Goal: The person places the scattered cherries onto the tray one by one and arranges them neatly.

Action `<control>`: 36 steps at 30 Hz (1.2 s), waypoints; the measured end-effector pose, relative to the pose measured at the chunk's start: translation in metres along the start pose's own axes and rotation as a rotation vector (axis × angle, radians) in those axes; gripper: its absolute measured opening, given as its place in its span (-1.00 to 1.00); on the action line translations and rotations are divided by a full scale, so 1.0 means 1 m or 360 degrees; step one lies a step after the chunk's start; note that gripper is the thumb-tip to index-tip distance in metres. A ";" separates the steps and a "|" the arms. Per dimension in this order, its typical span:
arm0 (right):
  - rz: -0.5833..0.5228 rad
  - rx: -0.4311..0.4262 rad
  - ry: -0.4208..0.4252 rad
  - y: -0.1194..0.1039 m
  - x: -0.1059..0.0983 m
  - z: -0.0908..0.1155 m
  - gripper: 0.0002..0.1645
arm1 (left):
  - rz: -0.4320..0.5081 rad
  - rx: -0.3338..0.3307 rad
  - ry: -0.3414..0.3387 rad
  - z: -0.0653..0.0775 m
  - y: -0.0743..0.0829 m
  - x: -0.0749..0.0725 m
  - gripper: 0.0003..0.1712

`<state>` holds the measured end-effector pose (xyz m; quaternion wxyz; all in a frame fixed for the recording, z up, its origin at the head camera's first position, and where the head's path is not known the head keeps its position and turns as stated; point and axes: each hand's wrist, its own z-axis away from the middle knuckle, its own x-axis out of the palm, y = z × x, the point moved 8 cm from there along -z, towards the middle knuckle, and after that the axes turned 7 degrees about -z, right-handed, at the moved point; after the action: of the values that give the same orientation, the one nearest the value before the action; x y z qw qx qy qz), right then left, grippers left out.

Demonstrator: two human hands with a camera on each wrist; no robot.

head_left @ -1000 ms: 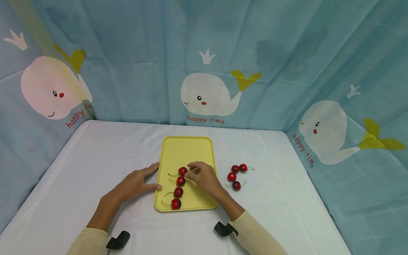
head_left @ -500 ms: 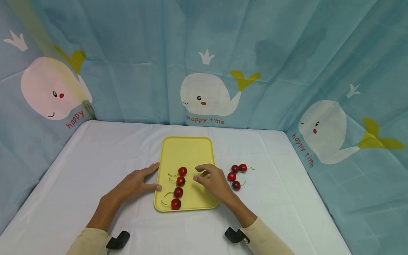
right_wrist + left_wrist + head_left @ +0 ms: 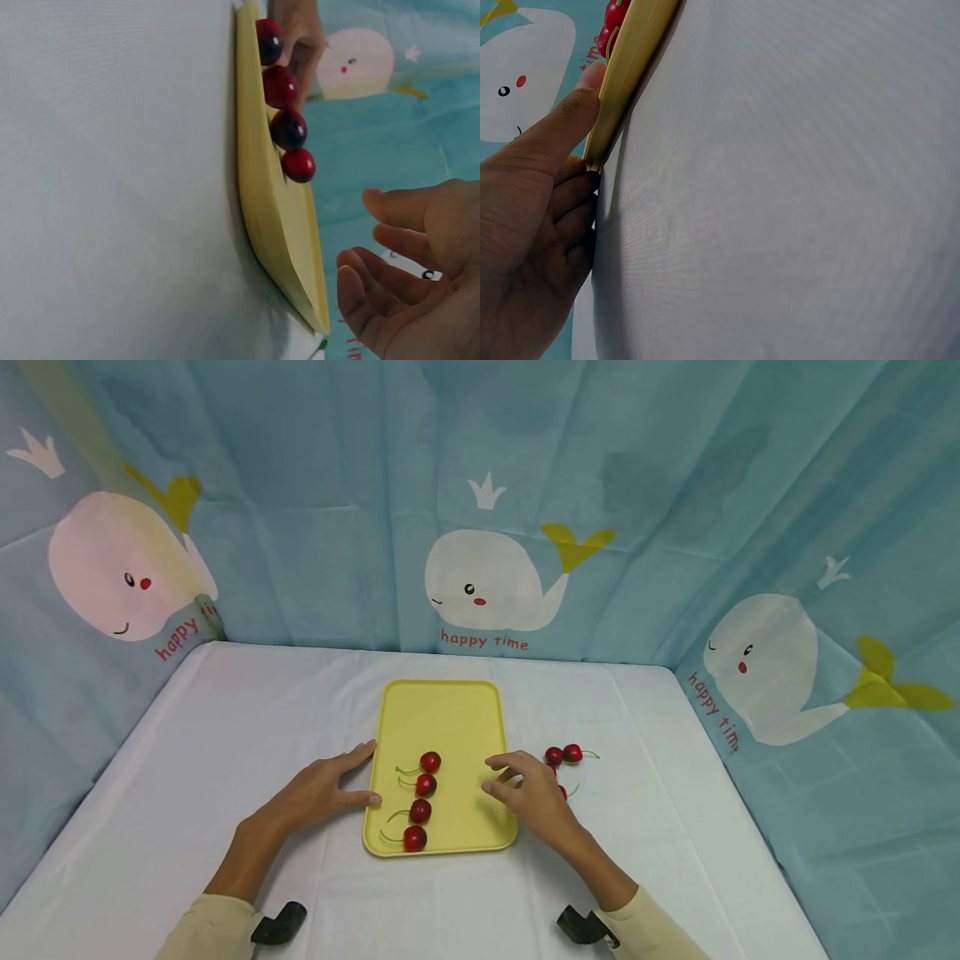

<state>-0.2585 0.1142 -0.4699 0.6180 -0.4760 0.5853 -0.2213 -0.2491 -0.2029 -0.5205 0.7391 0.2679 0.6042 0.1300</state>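
A yellow tray (image 3: 461,718) lies on the table with several cherries in a column along its left half, stems toward the left; the nearest cherry (image 3: 415,838) is by the front rim. My left hand (image 3: 318,789) rests against the tray's left edge, thumb and forefinger spread along it. In the left wrist view the thumb (image 3: 577,105) lies at the rim. Above the tray's right edge is my right hand (image 3: 536,793), its fingers loosely bent and nothing between them. It partly hides a second group of cherries on the cloth, where a stemmed cherry (image 3: 573,752) shows.
White cloth (image 3: 660,810) covers the table around the tray. A blue curtain (image 3: 315,552) printed with whales stands behind and at both sides. Each wrist carries a black camera mount (image 3: 279,924).
My right hand has moved right, away from the farthest cherry in the column, to the tray's right edge. The left hand and the cherries on the tray have stayed put.
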 end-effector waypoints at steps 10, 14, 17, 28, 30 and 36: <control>0.0083 -0.0025 0.0124 0.005 -0.028 0.011 -0.59 | 0.0004 -0.0001 0.0000 0.000 -0.001 0.001 0.23; 0.0057 -0.0004 0.0155 0.012 -0.038 0.018 -0.59 | 0.0007 0.0027 0.0018 0.000 0.000 0.000 0.22; 0.0024 0.0036 0.0184 0.017 -0.047 0.022 -0.58 | 0.0014 0.0051 0.0032 0.001 0.001 -0.001 0.22; 0.0135 0.0135 0.0231 0.034 -0.069 0.040 -0.54 | 0.0012 0.0059 0.0034 0.002 0.003 -0.002 0.21; 0.0173 0.0149 0.0239 0.037 -0.071 0.043 -0.52 | 0.0018 0.0051 0.0031 0.002 0.003 -0.002 0.21; 0.0259 0.0175 0.0231 0.043 -0.072 0.047 -0.50 | 0.0022 0.0044 0.0031 0.001 0.001 -0.001 0.22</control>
<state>-0.2423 0.2084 -0.4761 0.6151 -0.3750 0.6522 -0.2359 -0.2479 -0.2026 -0.5186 0.7285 0.2809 0.6113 0.1293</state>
